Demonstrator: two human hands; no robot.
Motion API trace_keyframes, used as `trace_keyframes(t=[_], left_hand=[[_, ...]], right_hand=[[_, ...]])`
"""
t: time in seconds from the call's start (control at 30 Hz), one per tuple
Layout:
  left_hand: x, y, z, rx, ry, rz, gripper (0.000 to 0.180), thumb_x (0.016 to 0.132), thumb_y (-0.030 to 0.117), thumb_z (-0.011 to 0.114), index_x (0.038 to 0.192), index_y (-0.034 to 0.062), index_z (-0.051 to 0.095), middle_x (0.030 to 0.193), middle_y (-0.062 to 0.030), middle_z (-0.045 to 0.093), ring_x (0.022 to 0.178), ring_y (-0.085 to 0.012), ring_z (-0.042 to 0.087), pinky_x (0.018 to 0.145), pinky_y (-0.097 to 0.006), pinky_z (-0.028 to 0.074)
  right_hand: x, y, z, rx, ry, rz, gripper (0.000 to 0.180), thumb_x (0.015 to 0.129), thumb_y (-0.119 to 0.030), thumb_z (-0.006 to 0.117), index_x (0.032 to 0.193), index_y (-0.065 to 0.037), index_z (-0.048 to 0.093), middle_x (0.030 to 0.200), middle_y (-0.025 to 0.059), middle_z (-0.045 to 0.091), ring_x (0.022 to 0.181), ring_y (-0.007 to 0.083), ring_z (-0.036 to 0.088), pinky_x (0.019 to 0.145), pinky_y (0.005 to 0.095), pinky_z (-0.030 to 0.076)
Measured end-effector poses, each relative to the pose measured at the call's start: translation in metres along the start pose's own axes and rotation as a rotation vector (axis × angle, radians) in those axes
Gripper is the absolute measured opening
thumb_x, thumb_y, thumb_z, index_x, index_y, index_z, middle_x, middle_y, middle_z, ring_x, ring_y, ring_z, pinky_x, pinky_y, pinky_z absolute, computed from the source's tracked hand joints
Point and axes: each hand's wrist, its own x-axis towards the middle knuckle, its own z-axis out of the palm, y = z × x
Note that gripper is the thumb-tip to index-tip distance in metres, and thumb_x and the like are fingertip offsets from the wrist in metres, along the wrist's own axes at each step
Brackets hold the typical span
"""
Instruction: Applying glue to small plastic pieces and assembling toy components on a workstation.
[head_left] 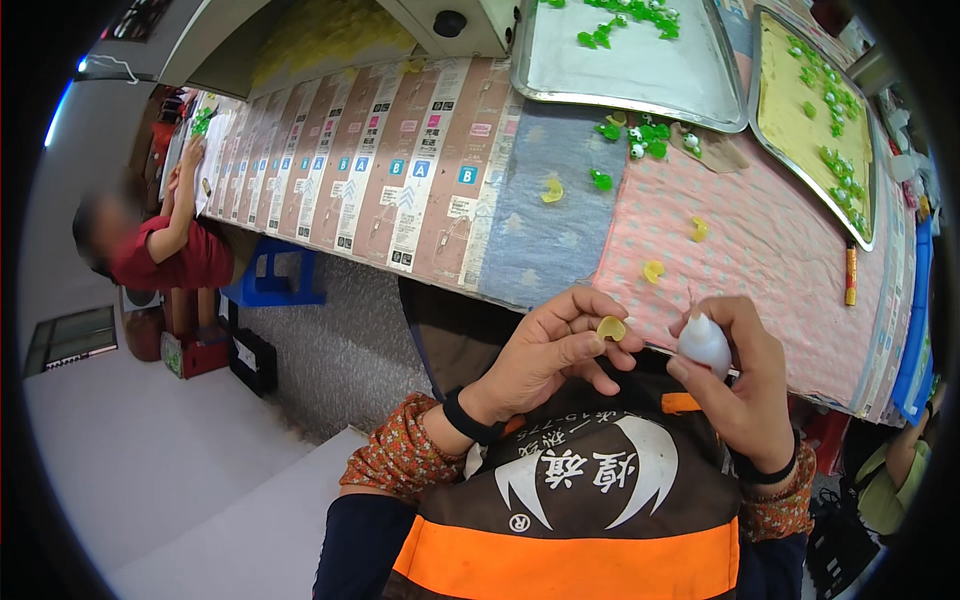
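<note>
Between the fingertips of my left hand is a small yellow curved piece, like a little cup or shell. My right hand is wrapped round a white squeeze bottle with a thin pointed nozzle tilted up and away from me. The two hands are apart, above my apron at the table's near edge. On the pink cloth beyond them lie two loose yellow pieces, one nearer and one farther. Another yellow piece rests on the blue cloth.
Small green figures with white eyes lie heaped by a metal tray holding more. A second tray with a yellow lining stands at the right, near an orange-red tube. A co-worker in red sits at far left, by a blue stool.
</note>
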Motion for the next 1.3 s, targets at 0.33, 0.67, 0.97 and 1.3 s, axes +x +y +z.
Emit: trace_keyframes(t=[0.33, 0.67, 0.97, 1.3], left_hand=[[-0.001, -0.005, -0.008, -0.046, -0.042, 0.085, 0.031, 0.098, 0.016, 0.064, 0.123, 0.0059, 0.049, 0.118, -0.0192, 0.066, 0.103, -0.0234, 0.07, 0.07, -0.033, 0.064], [-0.003, -0.011, -0.009, -0.115, -0.092, 0.083, 0.032, 0.098, 0.01, 0.062, 0.128, 0.0049, 0.051, 0.122, -0.0173, 0.065, 0.107, -0.0236, 0.069, 0.075, -0.034, 0.064], [-0.003, -0.011, -0.006, -0.088, -0.053, 0.059, 0.031, 0.097, 0.013, 0.065, 0.123, 0.0056, 0.05, 0.119, -0.0196, 0.066, 0.103, -0.0221, 0.069, 0.072, -0.033, 0.063], [-0.002, -0.011, -0.004, -0.072, -0.051, 0.053, 0.03, 0.096, 0.013, 0.066, 0.121, 0.0049, 0.051, 0.118, -0.0183, 0.066, 0.101, -0.0204, 0.069, 0.071, -0.032, 0.063]], right_hand=[[-0.019, 0.006, 0.006, -0.031, 0.071, -0.411, 0.044, 0.077, -0.009, 0.081, 0.114, 0.004, 0.061, 0.088, 0.0144, 0.067, 0.059, 0.0214, 0.06, 0.055, 0.0303, 0.047], [-0.012, -0.004, 0.008, -0.258, -0.022, -0.555, 0.04, 0.07, -0.009, 0.086, 0.102, 0.001, 0.065, 0.072, 0.0093, 0.063, 0.054, 0.0258, 0.058, 0.049, 0.0355, 0.042], [-0.012, -0.001, 0.01, -0.284, -0.009, -0.558, 0.039, 0.07, -0.008, 0.085, 0.101, 0.0, 0.064, 0.072, 0.0098, 0.062, 0.054, 0.0266, 0.06, 0.049, 0.0363, 0.043], [-0.012, -0.001, 0.01, -0.3, -0.042, -0.524, 0.038, 0.071, -0.009, 0.085, 0.102, 0.0, 0.064, 0.072, 0.0095, 0.061, 0.057, 0.0271, 0.061, 0.051, 0.0374, 0.044]])
